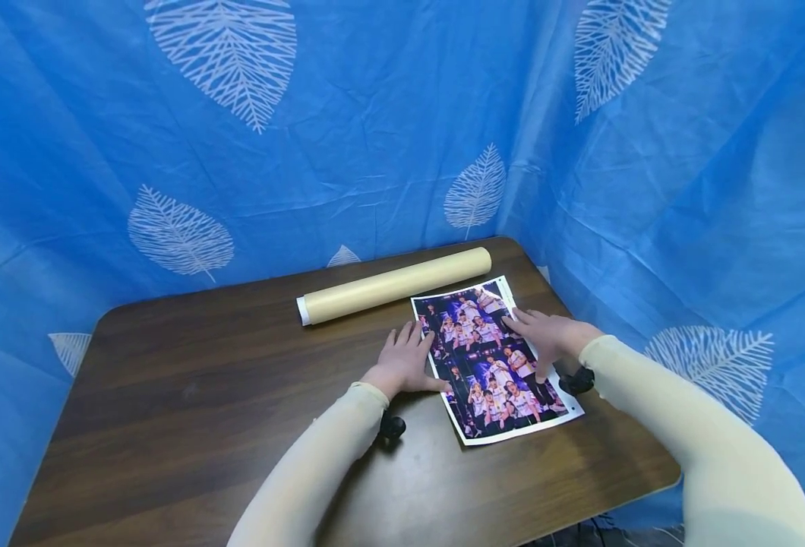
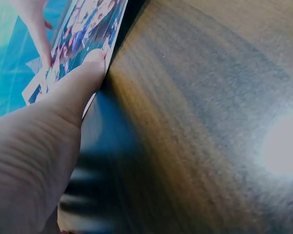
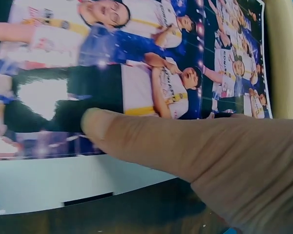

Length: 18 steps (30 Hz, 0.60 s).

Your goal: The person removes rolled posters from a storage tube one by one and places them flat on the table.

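Note:
A glossy photo print (image 1: 474,349) with a white border lies on the table, showing two similar group pictures one above the other. My left hand (image 1: 405,362) is at its left edge with the fingers spread. In the left wrist view the left thumb (image 2: 90,68) rests on the print's margin. My right hand (image 1: 549,334) lies across the right edge, fingers extended. The right thumb (image 3: 136,136) touches the printed surface in the right wrist view, just inside the white border. The print's near edge lifts slightly off the table.
A long pale yellow roll (image 1: 396,285) with a white end lies along the back of the brown wooden table (image 1: 190,410). Blue curtains (image 1: 348,99) with white leaf patterns hang behind and to the right. The table's right edge runs close to the right forearm.

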Tool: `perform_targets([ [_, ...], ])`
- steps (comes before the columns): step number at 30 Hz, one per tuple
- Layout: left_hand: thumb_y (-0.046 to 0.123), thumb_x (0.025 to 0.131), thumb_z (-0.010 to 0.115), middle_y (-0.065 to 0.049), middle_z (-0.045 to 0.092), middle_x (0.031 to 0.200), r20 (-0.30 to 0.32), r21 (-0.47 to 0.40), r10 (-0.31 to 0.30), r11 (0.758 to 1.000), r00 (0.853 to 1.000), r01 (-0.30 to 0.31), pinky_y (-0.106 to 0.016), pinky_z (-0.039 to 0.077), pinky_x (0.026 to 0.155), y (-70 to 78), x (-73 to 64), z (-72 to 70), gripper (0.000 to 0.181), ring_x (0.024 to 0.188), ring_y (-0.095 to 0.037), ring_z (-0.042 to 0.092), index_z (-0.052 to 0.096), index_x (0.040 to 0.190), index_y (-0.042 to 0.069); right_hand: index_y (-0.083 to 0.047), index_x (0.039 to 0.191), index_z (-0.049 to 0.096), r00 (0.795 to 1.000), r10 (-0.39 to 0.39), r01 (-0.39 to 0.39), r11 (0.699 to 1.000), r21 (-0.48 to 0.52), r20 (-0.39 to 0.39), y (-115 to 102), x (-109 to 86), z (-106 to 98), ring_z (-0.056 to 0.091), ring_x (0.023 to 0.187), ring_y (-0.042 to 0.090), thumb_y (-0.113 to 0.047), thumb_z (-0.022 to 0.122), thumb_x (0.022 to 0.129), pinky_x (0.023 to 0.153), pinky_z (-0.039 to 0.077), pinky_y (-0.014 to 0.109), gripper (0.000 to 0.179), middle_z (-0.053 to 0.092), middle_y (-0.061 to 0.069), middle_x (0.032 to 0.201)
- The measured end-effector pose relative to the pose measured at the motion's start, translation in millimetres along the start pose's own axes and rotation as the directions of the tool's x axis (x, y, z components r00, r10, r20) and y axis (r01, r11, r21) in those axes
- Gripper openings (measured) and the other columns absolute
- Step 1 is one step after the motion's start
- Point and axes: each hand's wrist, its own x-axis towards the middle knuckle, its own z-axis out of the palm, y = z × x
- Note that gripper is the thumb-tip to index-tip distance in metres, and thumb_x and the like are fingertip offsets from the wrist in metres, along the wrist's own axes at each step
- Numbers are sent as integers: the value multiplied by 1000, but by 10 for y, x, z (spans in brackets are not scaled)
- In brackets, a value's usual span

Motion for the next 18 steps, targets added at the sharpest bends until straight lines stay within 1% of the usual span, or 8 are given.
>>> perform_targets([
  [3,90,72,60,-15,6,171,5,9,-8,1000,1000,8,-53,7,124,-24,32,6,123,157,-31,4,21,165,18,-16,165,16,1000,20,-19,998,-59,9,-39,15,-63,11,151,50,-48,98,61,114,23,70,136,9,21,169],
  [7,93,70,57,-15,5,171,19,46,-22,999,1000,21,-53,5,124,-34,57,-7,126,157,-31,5,20,165,20,-15,165,16,1000,25,-24,996,-83,15,-56,20,-105,11,151,50,-53,98,57,116,20,69,140,10,22,169],
  [13,92,72,57,-16,12,170,-5,77,2,997,1000,-1,-53,9,124,-18,-2,-59,123,155,-32,15,23,164,18,-13,165,14,1000,8,-6,993,-117,23,-32,40,-98,10,152,48,-56,97,57,118,19,66,143,10,21,169],
  [18,90,75,56,-17,11,170,-4,69,9,998,1000,-9,-52,9,124,-20,-14,-43,121,155,-32,14,22,165,17,-13,165,15,1000,4,-3,995,-102,15,-45,34,-93,12,151,49,-55,97,56,117,19,67,143,11,22,169],
])
